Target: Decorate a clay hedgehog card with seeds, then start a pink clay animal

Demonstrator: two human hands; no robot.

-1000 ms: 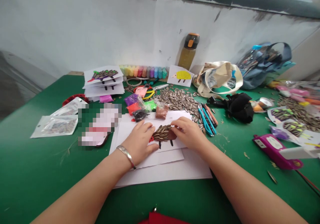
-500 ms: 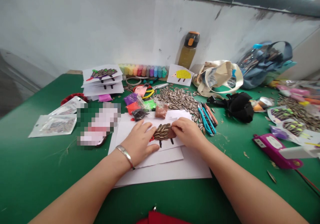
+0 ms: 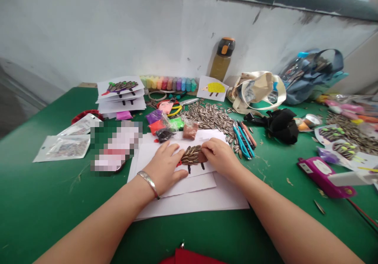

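In front of me lies a small paper with a hedgehog figure (image 3: 191, 154) on it. Sunflower seeds cover most of its body, bare brown clay shows at the right end, and it has black legs and a bit of red at the left. My left hand (image 3: 167, 163) rests flat on the paper (image 3: 177, 184), fingers spread, thumb just below the figure. At the figure's right end, my right hand (image 3: 218, 156) has thumb and fingers pinched together against the brown clay. Whatever lies between those fingertips is hidden.
Behind the paper sit clay packets (image 3: 169, 126) and a heap of sunflower seeds (image 3: 211, 114). Blue scissors (image 3: 242, 140) lie right of the paper, a blurred-out phone (image 3: 118, 148) left. Farther back stand a bottle (image 3: 223, 59), a hedgehog drawing (image 3: 213, 87) and a cream bag (image 3: 260, 91).
Both hands stay in place, the right one still pinched at the figure's right end. The view has shifted very slightly.
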